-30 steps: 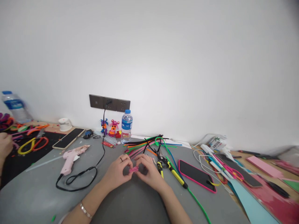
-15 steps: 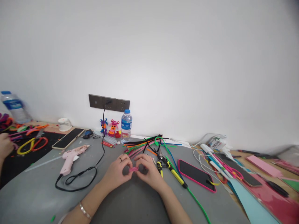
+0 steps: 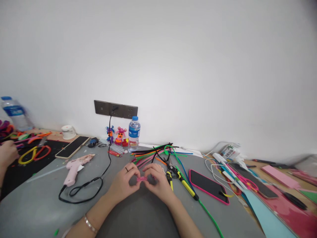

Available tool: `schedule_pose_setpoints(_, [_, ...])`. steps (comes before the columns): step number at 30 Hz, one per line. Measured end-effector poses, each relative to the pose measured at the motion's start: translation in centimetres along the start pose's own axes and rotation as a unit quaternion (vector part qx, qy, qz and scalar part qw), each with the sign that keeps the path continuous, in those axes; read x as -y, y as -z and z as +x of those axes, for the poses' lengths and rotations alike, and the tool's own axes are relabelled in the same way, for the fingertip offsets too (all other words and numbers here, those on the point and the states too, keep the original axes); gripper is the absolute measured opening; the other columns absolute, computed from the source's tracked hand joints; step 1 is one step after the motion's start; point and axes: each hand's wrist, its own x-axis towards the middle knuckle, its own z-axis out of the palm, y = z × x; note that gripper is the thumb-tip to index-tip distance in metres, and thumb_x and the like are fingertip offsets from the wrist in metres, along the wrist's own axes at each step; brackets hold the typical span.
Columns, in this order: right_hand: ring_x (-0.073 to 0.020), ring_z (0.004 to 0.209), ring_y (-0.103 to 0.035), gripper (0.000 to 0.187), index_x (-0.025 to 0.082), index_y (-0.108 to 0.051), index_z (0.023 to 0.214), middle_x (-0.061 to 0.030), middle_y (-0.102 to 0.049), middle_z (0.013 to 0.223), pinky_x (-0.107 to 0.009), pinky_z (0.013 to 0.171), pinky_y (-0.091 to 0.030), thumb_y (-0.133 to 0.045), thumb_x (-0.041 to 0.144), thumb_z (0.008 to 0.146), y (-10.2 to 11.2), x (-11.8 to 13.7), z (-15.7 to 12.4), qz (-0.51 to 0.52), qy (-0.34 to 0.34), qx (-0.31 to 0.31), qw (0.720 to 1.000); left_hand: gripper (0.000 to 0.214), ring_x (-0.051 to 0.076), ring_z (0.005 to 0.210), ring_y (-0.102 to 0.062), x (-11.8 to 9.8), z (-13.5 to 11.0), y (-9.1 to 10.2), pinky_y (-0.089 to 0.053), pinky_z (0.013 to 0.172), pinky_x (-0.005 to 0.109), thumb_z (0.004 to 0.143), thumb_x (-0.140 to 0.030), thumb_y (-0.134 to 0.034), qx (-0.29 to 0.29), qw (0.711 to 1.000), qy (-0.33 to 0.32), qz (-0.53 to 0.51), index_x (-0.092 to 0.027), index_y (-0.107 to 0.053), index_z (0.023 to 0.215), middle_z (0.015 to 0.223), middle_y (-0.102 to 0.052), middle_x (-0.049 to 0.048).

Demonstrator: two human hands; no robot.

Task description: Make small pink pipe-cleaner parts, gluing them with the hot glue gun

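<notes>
Between both hands, above the grey mat (image 3: 128, 215), is a short pink fuzzy piece (image 3: 142, 179) that looks like pipe cleaner. My left hand (image 3: 125, 180) pinches its left end between thumb and fingers. My right hand (image 3: 158, 181) pinches the right end, and its fingers hide part of the piece. Just right of my right hand lie pliers (image 3: 184, 185) with yellow and black handles. Behind my hands is a bundle of coloured pipe cleaners (image 3: 148, 155), with a long green one (image 3: 209, 213) running toward the front right.
A pink glue gun (image 3: 73, 170) with a black cord lies to the left. A water bottle (image 3: 134, 135) and two small figures (image 3: 120, 136) stand by the wall. Phones (image 3: 208, 185) and scissors (image 3: 247, 181) lie right. A co-worker's hand (image 3: 8, 153) is at far left.
My hands stay almost in place, still pinching the pink piece; slightly more of it shows between the fingertips. The co-worker's hand at far left has shifted a little to the right.
</notes>
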Motion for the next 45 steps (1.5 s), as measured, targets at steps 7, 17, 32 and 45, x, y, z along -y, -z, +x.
schedule_pose_setpoints(7, [-0.0209, 0.096, -0.060, 0.022, 0.023, -0.058, 0.081, -0.0024, -0.065, 0.099, -0.036, 0.088, -0.039, -0.064, 0.003, 0.073, -0.04, 0.06, -0.15, -0.006, 0.000, -0.001, 1.000, 0.019, 0.018, 0.083, -0.057, 0.01, -0.09, 0.07, -0.047, 0.075, 0.029, 0.074, -0.003, -0.057, 0.008, 1.000, 0.003, 0.000, -0.021, -0.053, 0.078, 0.084, -0.055, 0.0011])
schedule_pose_setpoints(17, [-0.0221, 0.097, -0.060, 0.021, 0.024, -0.057, 0.079, -0.0033, -0.065, 0.100, -0.037, 0.090, -0.039, -0.063, 0.005, 0.073, -0.13, 0.08, -0.16, 0.007, -0.013, 0.005, 1.000, 0.020, 0.018, 0.082, -0.057, -0.05, -0.01, 0.09, -0.048, 0.075, 0.029, 0.072, -0.003, -0.057, 0.005, 1.000, -0.004, 0.003, -0.022, -0.054, 0.078, 0.083, -0.056, 0.0007])
schedule_pose_setpoints(32, [-0.0218, 0.095, -0.060, 0.022, 0.023, -0.057, 0.079, -0.0029, -0.066, 0.098, -0.037, 0.088, -0.039, -0.062, 0.003, 0.071, -0.13, 0.19, -0.12, 0.019, -0.011, 0.003, 1.000, 0.019, 0.018, 0.081, -0.056, -0.16, -0.03, 0.16, -0.047, 0.073, 0.028, 0.072, -0.003, -0.057, 0.003, 1.000, -0.005, 0.001, -0.021, -0.054, 0.076, 0.082, -0.056, 0.0007])
schedule_pose_setpoints(45, [-0.0219, 0.092, -0.060, 0.021, 0.024, -0.056, 0.078, -0.0018, -0.067, 0.092, -0.038, 0.086, -0.040, -0.062, 0.004, 0.073, -0.15, 0.28, 0.06, 0.020, -0.004, 0.005, 1.000, 0.019, 0.018, 0.080, -0.057, 0.10, -0.07, 0.03, -0.047, 0.072, 0.028, 0.072, -0.003, -0.057, 0.003, 1.000, 0.002, -0.001, -0.022, -0.055, 0.076, 0.082, -0.056, 0.0006])
